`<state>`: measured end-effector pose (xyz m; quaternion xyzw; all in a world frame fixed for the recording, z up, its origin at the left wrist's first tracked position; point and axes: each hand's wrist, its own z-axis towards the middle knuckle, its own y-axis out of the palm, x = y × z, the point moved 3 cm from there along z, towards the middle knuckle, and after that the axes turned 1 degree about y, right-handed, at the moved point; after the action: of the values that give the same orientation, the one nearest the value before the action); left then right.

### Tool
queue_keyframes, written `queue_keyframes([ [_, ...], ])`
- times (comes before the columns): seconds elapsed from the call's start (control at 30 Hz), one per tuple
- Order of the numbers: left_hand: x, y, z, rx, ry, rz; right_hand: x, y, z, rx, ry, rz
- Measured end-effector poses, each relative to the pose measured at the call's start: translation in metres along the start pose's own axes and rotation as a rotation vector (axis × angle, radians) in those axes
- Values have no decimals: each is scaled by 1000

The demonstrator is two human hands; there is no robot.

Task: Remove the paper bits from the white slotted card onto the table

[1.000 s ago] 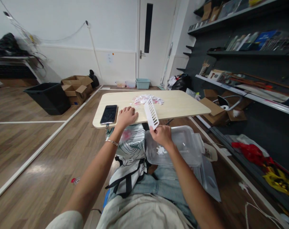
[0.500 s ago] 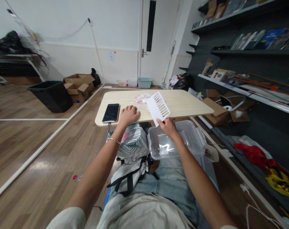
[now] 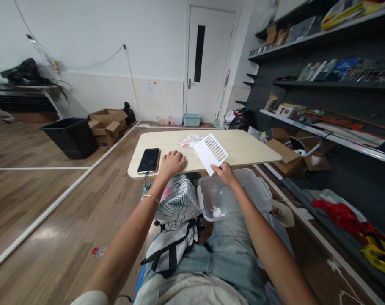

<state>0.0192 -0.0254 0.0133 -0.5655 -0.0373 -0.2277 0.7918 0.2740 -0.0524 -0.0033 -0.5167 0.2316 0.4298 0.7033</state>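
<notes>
My right hand (image 3: 223, 173) pinches the lower corner of a white card (image 3: 207, 157) with a row of cut-out slots, tilted above the near edge of the pale wooden table (image 3: 243, 146). My left hand (image 3: 173, 162) lies palm down on the tabletop, fingers loosely laid out, holding nothing. Left of it is a black-screened phone (image 3: 149, 160) with a strap clip. Behind the card, a heap of small white and pinkish pieces (image 3: 190, 140) is partly covered. Below my right hand, a clear plastic box (image 3: 216, 191) contains a few white scraps (image 3: 217, 212).
A patterned bag (image 3: 176, 199) sits under the table edge beside the box. A black bin (image 3: 70, 137) and cardboard boxes (image 3: 106, 127) stand on the floor at left. Loaded dark shelves (image 3: 325, 76) line the right side. A red-capped bottle (image 3: 99, 252) lies on the floor.
The camera view has tipped upward, so the scene sits lower. The right hand still pinches the card, and the left hand stays on the table.
</notes>
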Motion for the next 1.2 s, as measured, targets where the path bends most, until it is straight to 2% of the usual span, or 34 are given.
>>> queue_keyframes([
  [0.1, 5, -14, -11, 177, 39, -173, 2, -5, 2, -18, 5, 42],
  [0.17, 12, -21, -29, 269, 57, -243, 4, -6, 4, -29, 16, 59],
  [0.27, 27, -19, -70, 255, 81, -260, 7, -7, 5, -37, 33, 86],
  [0.37, 44, -7, -108, 183, 67, -176, 12, -11, 6, -34, 62, 115],
  [0.47, 54, 3, -127, 119, -29, -50, 18, -17, 6, -32, 72, 132],
  [0.63, 59, 8, -129, 53, -106, 53, 34, -29, 8, 11, 92, 186],
  [0.8, 68, 9, -124, -81, -7, 29, 44, -35, 8, 63, 137, 294],
  [1.0, 96, 9, -119, -278, 143, 61, 37, -40, 4, 67, 199, 377],
  [1.1, 111, 12, -114, -321, 195, 85, 32, -42, 2, 70, 221, 413],
  [1.2, 121, 17, -108, -354, 182, 91, 27, -43, 1, 71, 228, 432],
])
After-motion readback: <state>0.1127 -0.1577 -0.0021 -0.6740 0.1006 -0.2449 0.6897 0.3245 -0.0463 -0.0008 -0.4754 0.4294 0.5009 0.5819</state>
